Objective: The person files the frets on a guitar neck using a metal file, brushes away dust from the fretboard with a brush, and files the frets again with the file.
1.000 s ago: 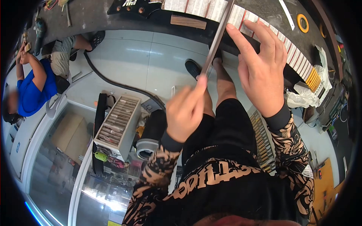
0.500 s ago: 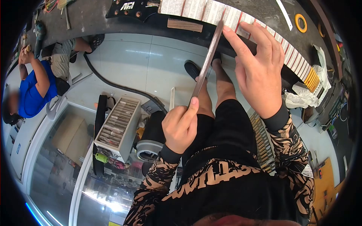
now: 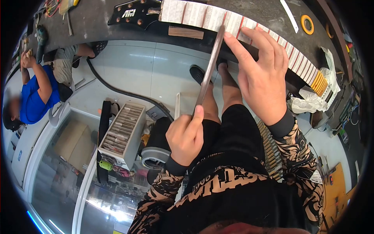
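In my left hand [image 3: 184, 136] is the lower end of a long, narrow metal file [image 3: 210, 68], fingers closed round it and thumb laid along it. The file's far tip meets the near edge of a guitar neck [image 3: 214, 18] whose fretboard is covered in pale masking strips with lines between them. My right hand [image 3: 263, 72] has its fingers spread over the neck's edge, the index fingertip beside the file's tip. At the neck's left end is a black headstock [image 3: 134, 13] with tuner holes. Yellow strips [image 3: 319, 82] cover the right end.
A wooden block [image 3: 186, 32] lies at the bench [image 3: 87, 23] edge below the neck. Yellow tape [image 3: 307, 24] and a white strip [image 3: 289, 15] lie beyond. A box of slim packets [image 3: 124, 124] stands at lower left. Another person in blue [image 3: 37, 95] sits at far left.
The file and both hands have shifted slightly left in view, the tip and right fingers a little lower. The neck also appears slightly left. Both hands keep the same pose.
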A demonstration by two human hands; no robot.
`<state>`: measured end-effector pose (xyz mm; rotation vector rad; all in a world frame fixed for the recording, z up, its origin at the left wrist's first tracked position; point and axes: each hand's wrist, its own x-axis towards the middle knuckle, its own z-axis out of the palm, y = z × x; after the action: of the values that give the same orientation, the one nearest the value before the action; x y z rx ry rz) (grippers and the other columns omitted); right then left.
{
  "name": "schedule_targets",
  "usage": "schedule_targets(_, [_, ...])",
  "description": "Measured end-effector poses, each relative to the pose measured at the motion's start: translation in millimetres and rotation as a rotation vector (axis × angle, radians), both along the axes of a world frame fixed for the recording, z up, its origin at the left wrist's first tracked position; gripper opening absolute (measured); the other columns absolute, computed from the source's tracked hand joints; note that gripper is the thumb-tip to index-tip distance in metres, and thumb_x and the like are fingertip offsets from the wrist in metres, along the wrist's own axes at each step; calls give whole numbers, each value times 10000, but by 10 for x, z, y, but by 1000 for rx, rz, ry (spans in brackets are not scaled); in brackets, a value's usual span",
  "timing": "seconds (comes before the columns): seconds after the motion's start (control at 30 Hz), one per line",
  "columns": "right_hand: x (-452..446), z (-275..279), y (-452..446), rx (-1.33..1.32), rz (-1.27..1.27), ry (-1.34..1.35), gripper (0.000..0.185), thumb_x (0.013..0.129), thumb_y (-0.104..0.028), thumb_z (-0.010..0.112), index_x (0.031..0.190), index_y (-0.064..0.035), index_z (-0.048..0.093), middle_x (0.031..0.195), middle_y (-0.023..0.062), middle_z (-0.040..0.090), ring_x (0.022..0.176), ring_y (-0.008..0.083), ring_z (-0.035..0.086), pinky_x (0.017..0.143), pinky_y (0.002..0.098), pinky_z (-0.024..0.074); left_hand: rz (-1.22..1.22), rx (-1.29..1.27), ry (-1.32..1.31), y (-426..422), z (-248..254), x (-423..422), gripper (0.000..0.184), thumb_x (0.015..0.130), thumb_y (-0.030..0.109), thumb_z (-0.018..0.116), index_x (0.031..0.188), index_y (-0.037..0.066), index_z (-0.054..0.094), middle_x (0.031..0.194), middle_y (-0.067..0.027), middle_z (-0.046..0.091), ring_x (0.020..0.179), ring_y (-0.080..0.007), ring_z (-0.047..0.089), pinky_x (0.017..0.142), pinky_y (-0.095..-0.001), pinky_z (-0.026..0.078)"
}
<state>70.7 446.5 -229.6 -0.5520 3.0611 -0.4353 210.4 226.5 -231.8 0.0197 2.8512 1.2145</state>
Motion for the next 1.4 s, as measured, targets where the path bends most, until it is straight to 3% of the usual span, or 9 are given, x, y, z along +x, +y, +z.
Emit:
schedule_targets(0.2, [16, 34, -15, 9, -7, -23, 886, 800, 28, 756, 1615, -309, 685, 1590, 20, 571, 1534, 290, 505, 1264, 506, 371, -7, 60, 191, 456, -204, -1359, 691, 927, -75, 758, 1583, 144, 736, 825, -93, 567, 691, -311, 632, 632, -450, 529])
schedule_targets(0.27, [5, 52, -28, 8, -10, -33, 873, 809, 22, 755, 1613, -310, 686, 1589, 20, 572, 1535, 288, 505, 1264, 505, 373, -9, 57, 184, 422, -205, -1332, 689, 933, -75, 754, 1587, 141, 732, 824, -92, 569, 691, -310, 636, 629, -446, 528])
schedule_targets(0.4, [-15, 56, -38, -1, 4, -31, 867, 815, 25, 739, 1618, -299, 685, 1602, 34, 573, 1538, 307, 508, 1271, 520, 373, 1, 37, -4, -4, -57, -148, 642, 941, -92, 744, 1547, 117, 765, 801, -96, 565, 653, -314, 624, 614, -432, 518])
schedule_targets(0.5, [-9, 51, -28, -8, 8, -30, 879, 808, 40, 722, 1623, -288, 685, 1608, 48, 576, 1537, 322, 514, 1275, 530, 376, -36, 65, -46, -45, 134, -150, 546, 992, -183, 723, 1512, -17, 747, 802, -141, 650, 644, -264, 624, 631, -372, 529])
schedule_targets(0.57, [-8, 55, -30, -5, 9, -33, 846, 828, 0, 753, 1619, -290, 684, 1600, 42, 574, 1537, 315, 508, 1275, 533, 373, 6, 87, -11, 147, 17, -577, 613, 962, -81, 736, 1544, 109, 761, 816, -104, 602, 669, -330, 644, 621, -440, 525])
schedule_targets(0.7, [-5, 95, -39, 28, 3, -66, 814, 848, -42, 786, 1615, -295, 683, 1590, 33, 573, 1539, 307, 500, 1276, 529, 367, -17, 145, 124, 350, -169, -1291, 591, 1003, -39, 724, 1570, 126, 723, 893, -114, 665, 742, -359, 676, 658, -473, 541])
schedule_targets(0.93, [-12, 91, -55, -13, 3, -42, 891, 805, 49, 725, 1630, -283, 677, 1605, 48, 576, 1533, 320, 512, 1271, 524, 377, 4, 130, -30, -105, 7, -2, 630, 926, -134, 761, 1522, 71, 777, 757, -103, 554, 607, -294, 592, 597, -424, 512])
schedule_targets(1.17, [4, 88, -65, 0, 1, -46, 881, 800, 35, 741, 1617, -288, 680, 1594, 34, 565, 1547, 298, 490, 1270, 521, 372, -26, 167, 113, 312, -143, -1347, 554, 989, -50, 728, 1520, 107, 744, 876, -134, 669, 754, -392, 684, 652, -498, 539])
schedule_targets(1.4, [-13, 67, -87, -18, 11, -26, 895, 788, 33, 749, 1622, -287, 679, 1593, 40, 564, 1548, 305, 486, 1273, 529, 364, 1, 93, -60, -155, 76, -5, 637, 925, -106, 746, 1522, 114, 786, 790, -106, 579, 621, -315, 600, 607, -425, 518])
